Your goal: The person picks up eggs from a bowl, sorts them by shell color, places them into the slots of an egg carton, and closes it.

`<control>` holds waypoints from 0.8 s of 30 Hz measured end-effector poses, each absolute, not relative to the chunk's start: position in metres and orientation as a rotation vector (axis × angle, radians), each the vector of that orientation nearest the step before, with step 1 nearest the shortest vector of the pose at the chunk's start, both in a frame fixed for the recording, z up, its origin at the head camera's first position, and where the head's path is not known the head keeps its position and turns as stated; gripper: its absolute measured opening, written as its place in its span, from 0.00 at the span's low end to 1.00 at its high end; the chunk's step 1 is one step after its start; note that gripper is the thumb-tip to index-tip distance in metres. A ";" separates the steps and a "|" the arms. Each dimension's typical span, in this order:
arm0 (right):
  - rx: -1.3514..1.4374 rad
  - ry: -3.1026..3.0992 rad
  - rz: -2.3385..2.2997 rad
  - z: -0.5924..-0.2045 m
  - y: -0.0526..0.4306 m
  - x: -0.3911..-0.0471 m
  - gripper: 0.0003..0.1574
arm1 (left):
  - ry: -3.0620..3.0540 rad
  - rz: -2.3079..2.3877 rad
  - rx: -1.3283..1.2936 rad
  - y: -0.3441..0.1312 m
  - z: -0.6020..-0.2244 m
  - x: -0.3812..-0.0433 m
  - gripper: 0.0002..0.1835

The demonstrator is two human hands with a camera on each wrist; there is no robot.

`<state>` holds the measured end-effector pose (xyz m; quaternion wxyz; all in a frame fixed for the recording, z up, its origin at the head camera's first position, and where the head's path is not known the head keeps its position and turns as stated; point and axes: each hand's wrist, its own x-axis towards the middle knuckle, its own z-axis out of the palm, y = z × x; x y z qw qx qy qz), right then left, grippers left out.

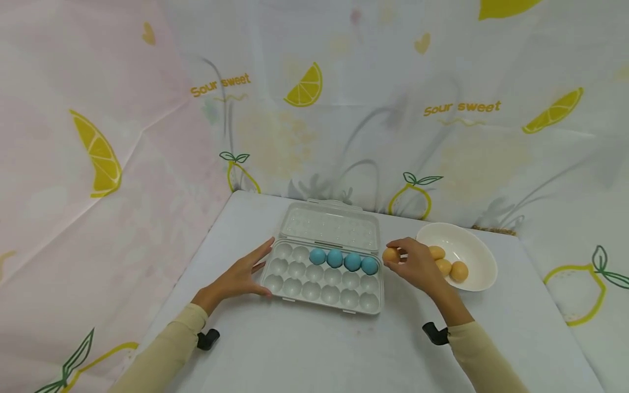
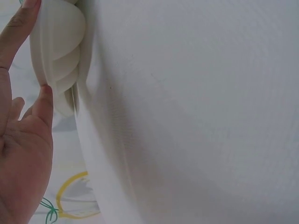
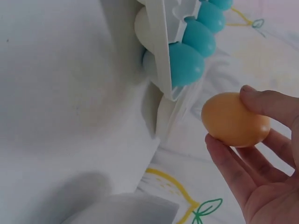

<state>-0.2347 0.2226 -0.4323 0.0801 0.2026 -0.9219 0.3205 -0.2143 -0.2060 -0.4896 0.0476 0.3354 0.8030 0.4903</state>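
My right hand point(image 1: 419, 266) pinches a brown egg point(image 1: 391, 255) between thumb and fingertips, just beyond the right end of the egg tray point(image 1: 314, 304). In the right wrist view the egg point(image 3: 235, 119) is apart from the tray. Several blue eggs point(image 1: 352, 261) sit side by side in the tray's back row, from its right end; the two leftmost cups of that row and the other rows hold none. With fingers extended, my left hand point(image 1: 241, 278) rests against the tray's left end; the left wrist view has its fingers touching the tray rim point(image 2: 41, 65).
A white bowl point(image 1: 475, 252) stands behind the right hand, with several brown eggs point(image 1: 459, 271) in it. The tray's clear lid point(image 1: 331, 224) lies folded back behind it. A lemon-printed cloth point(image 1: 339, 136) hangs behind the white table point(image 1: 314, 360).
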 end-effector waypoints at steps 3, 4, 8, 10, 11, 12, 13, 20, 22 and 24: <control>0.624 -2.744 0.986 -0.441 0.217 -0.232 0.24 | 2.442 1.510 1.024 -0.206 -0.492 -0.215 0.64; 0.641 -2.736 0.996 -0.444 0.216 -0.231 0.24 | 2.441 1.514 1.026 -0.207 -0.494 -0.216 0.64; 0.683 -2.695 1.029 -0.453 0.210 -0.227 0.24 | 2.440 1.516 1.018 -0.206 -0.492 -0.215 0.64; 0.697 -2.679 1.024 -0.458 0.208 -0.224 0.23 | 2.436 1.516 1.019 -0.206 -0.492 -0.214 0.64; 0.699 -2.676 1.027 -0.460 0.207 -0.223 0.23 | 2.431 1.515 1.007 -0.206 -0.489 -0.213 0.64; 0.701 -2.675 1.024 -0.462 0.206 -0.222 0.23 | 2.430 1.514 1.010 -0.206 -0.489 -0.213 0.64; 0.704 -2.675 1.027 -0.465 0.205 -0.221 0.23 | 2.428 1.507 1.001 -0.205 -0.487 -0.213 0.64; 0.704 -2.668 1.014 -0.478 0.200 -0.214 0.22 | 2.438 1.490 0.973 -0.205 -0.486 -0.213 0.64; 0.712 -2.670 1.021 -0.481 0.200 -0.213 0.22 | 2.436 1.495 0.973 -0.205 -0.486 -0.213 0.64; 0.732 -2.669 1.015 -0.482 0.199 -0.212 0.22 | 2.432 1.497 0.980 -0.205 -0.486 -0.214 0.64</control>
